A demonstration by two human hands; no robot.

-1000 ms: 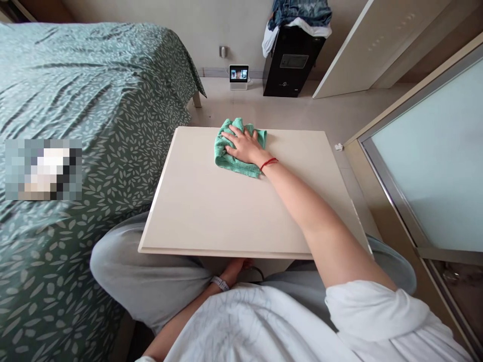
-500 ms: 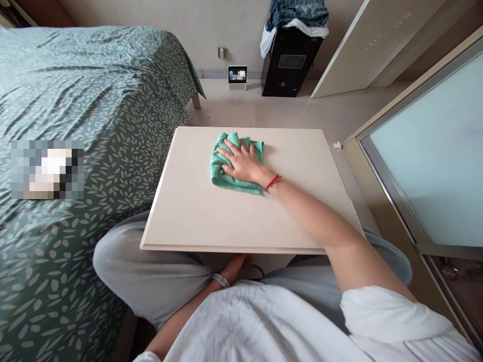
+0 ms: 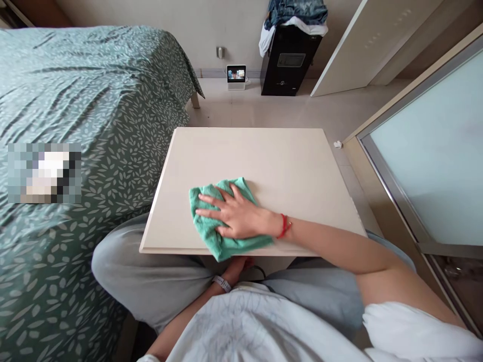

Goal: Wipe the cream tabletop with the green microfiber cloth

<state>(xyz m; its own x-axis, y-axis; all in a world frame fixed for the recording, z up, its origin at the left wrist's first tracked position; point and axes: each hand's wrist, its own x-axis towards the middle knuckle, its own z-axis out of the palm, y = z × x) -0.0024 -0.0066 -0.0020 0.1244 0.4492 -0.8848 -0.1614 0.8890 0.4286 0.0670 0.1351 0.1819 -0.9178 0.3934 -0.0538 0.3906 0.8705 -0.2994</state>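
A green cloth [image 3: 206, 229] lies bunched on the cream tabletop [image 3: 287, 166], near its front edge, with one corner hanging slightly over. Spread flat on the cloth, my right hand [image 3: 241, 213] presses it down with fingers apart; a red string is around the wrist. My left hand [image 3: 237, 269] is low between my legs, just below the front edge of the table. Its fingers are mostly hidden there, and a pale watch band [image 3: 222, 283] circles that wrist.
A bed [image 3: 143, 100] with a green leaf-patterned sheet stands on the left, a blurred-out object [image 3: 45, 173] on it. By the back wall are a small screen [image 3: 236, 75] and a black cabinet [image 3: 289, 65] topped with clothes. A frosted-glass panel [image 3: 426, 141] is on the right.
My right hand has slid the green cloth from the far part of the tabletop toward me and slightly left, to the front edge. The left hand has barely moved.
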